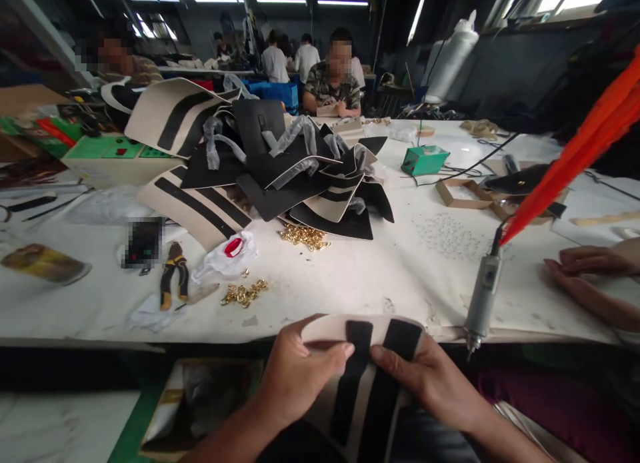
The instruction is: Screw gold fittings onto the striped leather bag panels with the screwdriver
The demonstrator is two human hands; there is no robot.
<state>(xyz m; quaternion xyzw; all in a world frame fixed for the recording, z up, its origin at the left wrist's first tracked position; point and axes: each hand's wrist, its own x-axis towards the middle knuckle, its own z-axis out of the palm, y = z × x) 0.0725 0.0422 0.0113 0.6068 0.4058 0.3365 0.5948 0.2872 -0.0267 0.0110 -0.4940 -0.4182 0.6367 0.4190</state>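
Note:
A cream panel with two black stripes (377,383) is held in front of me at the table's near edge, its upper part curved. My left hand (305,370) grips its left side, thumb on the face near one stripe. On the right side my right hand (425,373) grips it the same way, thumb across the other stripe. The fingers behind the panel are hidden. Just beyond lies a small heap of gold metal fittings (244,293), with a larger gold heap (304,236) farther back. Pliers with black and yellow handles (174,276) rest to the left.
A pile of black and cream panels (280,163) covers the table's middle. A grey electric screwdriver (484,303) hangs at right from an orange cord (575,143). Another person's hands (590,270) rest at the right edge. Small clear pieces (450,236) lie scattered near a cardboard tray (463,194).

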